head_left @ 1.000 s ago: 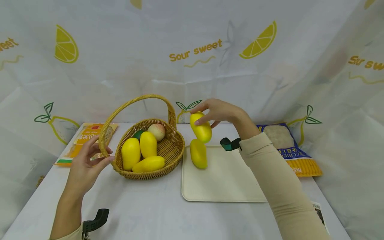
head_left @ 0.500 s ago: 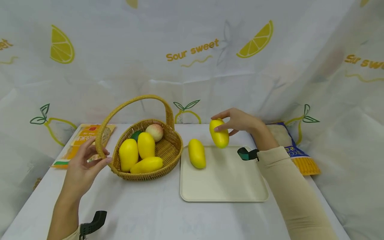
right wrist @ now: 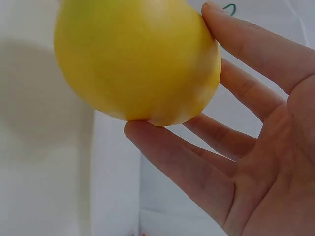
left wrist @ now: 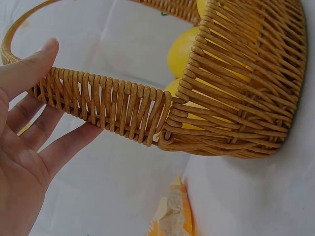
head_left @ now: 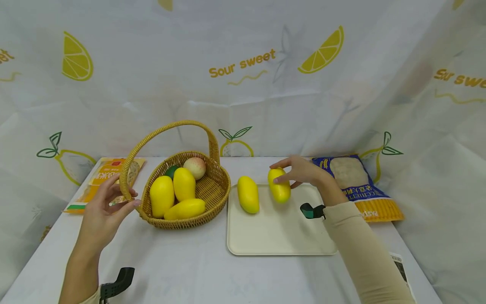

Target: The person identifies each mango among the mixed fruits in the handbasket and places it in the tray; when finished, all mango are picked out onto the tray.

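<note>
My right hand point(head_left: 303, 171) grips a yellow mango point(head_left: 279, 185) between thumb and fingers, close over the back of the cream tray point(head_left: 281, 236). The right wrist view shows the mango point(right wrist: 138, 59) with fingertips on its sides and its shadow on the tray. A second mango point(head_left: 248, 194) lies at the tray's back left. My left hand point(head_left: 106, 211) pinches the handle point(head_left: 130, 164) of a wicker basket point(head_left: 218, 198) near its base; in the left wrist view the thumb lies on one side of the handle point(left wrist: 108, 103), the fingers on the other. Several mangoes point(head_left: 162, 196) sit in the basket.
A peach point(head_left: 195, 168) and a dark green fruit point(head_left: 171, 171) also lie in the basket. An orange food bag point(head_left: 98, 177) is behind my left hand. A blue pasta bag point(head_left: 357, 181) lies right of the tray. A printed curtain point(head_left: 243, 105) hangs behind.
My right hand has carried the mango rightward, away from the mango on the tray, then lowered it toward the tray. My left hand has kept its hold on the basket handle.
</note>
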`<move>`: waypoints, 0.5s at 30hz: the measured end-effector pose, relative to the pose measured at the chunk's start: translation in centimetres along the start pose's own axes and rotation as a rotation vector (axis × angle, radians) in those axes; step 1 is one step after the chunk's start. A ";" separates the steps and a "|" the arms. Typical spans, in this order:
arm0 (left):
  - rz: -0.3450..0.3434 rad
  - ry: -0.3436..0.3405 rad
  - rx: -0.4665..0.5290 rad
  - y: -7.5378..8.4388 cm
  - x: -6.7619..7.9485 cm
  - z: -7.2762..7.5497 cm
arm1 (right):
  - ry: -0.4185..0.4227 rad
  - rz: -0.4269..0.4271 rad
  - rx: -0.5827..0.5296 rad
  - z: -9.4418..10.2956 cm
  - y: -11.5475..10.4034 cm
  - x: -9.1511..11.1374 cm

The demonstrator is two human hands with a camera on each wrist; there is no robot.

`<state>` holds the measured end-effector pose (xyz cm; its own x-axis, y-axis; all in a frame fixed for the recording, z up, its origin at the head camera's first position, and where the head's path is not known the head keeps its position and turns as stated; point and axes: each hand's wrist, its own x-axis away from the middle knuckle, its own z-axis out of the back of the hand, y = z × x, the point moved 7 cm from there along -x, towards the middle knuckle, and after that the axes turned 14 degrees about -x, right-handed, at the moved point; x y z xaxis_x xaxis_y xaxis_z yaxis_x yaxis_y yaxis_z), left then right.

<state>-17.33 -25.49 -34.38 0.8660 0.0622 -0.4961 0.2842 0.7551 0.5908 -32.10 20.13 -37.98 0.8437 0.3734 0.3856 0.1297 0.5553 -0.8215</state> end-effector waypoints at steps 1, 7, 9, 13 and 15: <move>0.001 0.000 -0.005 0.0 0.0 0.0 | -0.002 0.000 -0.002 -0.2 0.2 -0.1; 0.009 -0.004 0.000 -0.1 -0.1 -0.1 | -0.013 -0.002 -0.017 -1.4 1.6 -0.8; 0.010 -0.007 0.002 -0.1 -0.1 -0.1 | -0.013 -0.007 -0.018 -1.6 1.9 -1.0; 0.015 -0.012 -0.003 -0.1 -0.1 -0.1 | -0.019 -0.024 -0.021 -2.2 2.3 -1.2; 0.019 -0.012 -0.009 -0.1 -0.1 0.0 | -0.022 -0.031 -0.023 -2.4 2.5 -1.2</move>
<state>-17.45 -25.57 -34.45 0.8762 0.0686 -0.4771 0.2643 0.7594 0.5945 -31.58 19.28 -41.49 0.8274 0.3725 0.4204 0.1681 0.5500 -0.8181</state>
